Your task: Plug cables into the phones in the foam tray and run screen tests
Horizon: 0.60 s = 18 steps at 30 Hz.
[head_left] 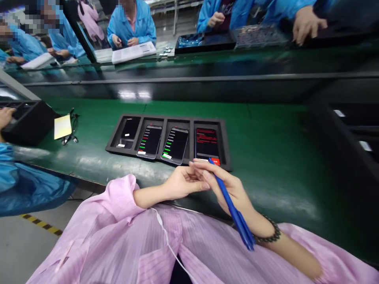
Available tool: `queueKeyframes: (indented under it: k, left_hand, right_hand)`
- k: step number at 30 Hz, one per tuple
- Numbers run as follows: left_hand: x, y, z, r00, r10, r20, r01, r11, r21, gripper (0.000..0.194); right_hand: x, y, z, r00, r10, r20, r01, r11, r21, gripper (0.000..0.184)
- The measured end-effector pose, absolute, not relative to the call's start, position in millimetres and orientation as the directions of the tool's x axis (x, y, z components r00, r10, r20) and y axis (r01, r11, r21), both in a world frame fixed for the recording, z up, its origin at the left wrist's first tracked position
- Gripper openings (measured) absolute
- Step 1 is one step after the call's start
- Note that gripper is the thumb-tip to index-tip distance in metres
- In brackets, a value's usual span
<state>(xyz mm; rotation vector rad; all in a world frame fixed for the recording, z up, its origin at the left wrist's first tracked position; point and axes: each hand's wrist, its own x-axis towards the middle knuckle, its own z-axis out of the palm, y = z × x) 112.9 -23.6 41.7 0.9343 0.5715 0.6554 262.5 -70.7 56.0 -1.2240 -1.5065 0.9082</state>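
Observation:
My right hand point(229, 187) has a blue pen point(229, 201) between its fingers, slanting down toward my wrist. My left hand point(180, 183) is loosely curled, thumb apart from the fingers, and meets my right fingertips; no object shows in it. Just beyond both hands lies a black foam tray point(223, 136) with phones in its compartments. The right phone point(206, 140) shows red text on a dark screen. Two middle phones, one point(149, 140) and another point(175, 144), lean over the tray's near edge with coloured lists lit. The leftmost phone point(132, 127) has a dark screen.
Left on the green bench point(266, 157) are a yellow note pad point(62, 127), a black cable point(74, 126) and a black box point(32, 122) with a co-worker's hand. Dark trays point(343, 157) stand at right. Across a raised ledge, people in blue work beside a black tray point(207, 41).

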Motion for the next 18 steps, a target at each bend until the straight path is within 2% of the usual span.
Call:
queueKeyframes:
  k: [2, 4, 7, 9, 10, 14, 18]
  left_hand:
    - [114, -23, 35, 0.673, 0.700, -0.239, -0.240, 0.511, 0.825, 0.060]
    - [115, -20, 29, 0.706, 0.630, -0.322, -0.189, 0.606, 0.772, 0.059]
    - [118, -14, 22, 0.749, 0.460, -0.477, -0.087, 0.782, 0.617, 0.049]
    - [121, -10, 20, 0.751, 0.369, -0.548, -0.039, 0.853, 0.521, 0.039]
    - [123, -9, 19, 0.753, 0.346, -0.560, -0.027, 0.866, 0.499, 0.034]
    - [129, -4, 24, 0.748, 0.381, -0.544, -0.038, 0.842, 0.537, 0.024]
    - [131, -1, 27, 0.682, 0.435, -0.588, -0.011, 0.810, 0.586, 0.023]
  right_hand:
    - [275, -59, 58, -0.113, 0.980, 0.162, 0.224, 0.184, -0.957, 0.033]
    - [298, -36, 60, -0.139, 0.979, 0.150, 0.274, 0.184, -0.944, 0.039]
    - [343, 13, 55, 0.068, 0.946, 0.318, 0.427, 0.260, -0.866, 0.051]
    - [367, 45, 42, 0.185, 0.890, 0.416, 0.463, 0.294, -0.836, 0.059]
    - [374, 59, 34, 0.200, 0.885, 0.420, 0.455, 0.296, -0.840, 0.060]
    - [377, 87, 6, 0.139, 0.922, 0.360, 0.453, 0.264, -0.851, 0.060]
    - [372, 91, -6, 0.048, 0.913, 0.405, 0.605, 0.297, -0.739, 0.051]
